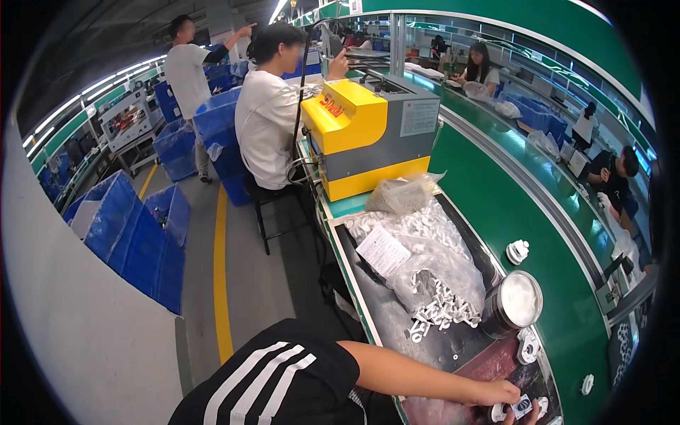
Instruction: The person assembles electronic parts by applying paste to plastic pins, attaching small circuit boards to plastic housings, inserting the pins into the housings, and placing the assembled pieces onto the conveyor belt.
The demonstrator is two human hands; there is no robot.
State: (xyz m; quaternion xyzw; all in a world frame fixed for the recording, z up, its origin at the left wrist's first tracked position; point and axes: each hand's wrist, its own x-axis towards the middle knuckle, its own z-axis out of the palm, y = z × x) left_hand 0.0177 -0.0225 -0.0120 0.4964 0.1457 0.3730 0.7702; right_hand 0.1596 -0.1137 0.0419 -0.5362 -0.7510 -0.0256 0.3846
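My left hand (496, 392) reaches over the bench's front right corner, its fingers curled in a pinch at a small white part with a dark ring (522, 406). Just below, my right hand (542, 406) shows only some fingers, closed around the same part; the lower edge cuts off the rest. A white round plastic piece (498, 413) sits beside my left hand. Farther up lies another white round housing (528, 347), next to an open tub of white paste (520, 297). Loose white plastic pieces (443, 304) spill from a clear bag (414, 273).
A yellow and grey machine (368, 134) stands at the bench's far end, with a seated person (269, 113) beside it. A green conveyor belt (489, 205) runs along the right, carrying white parts (518, 251). Blue bins (127, 227) stand on the left. Other people work across the belt.
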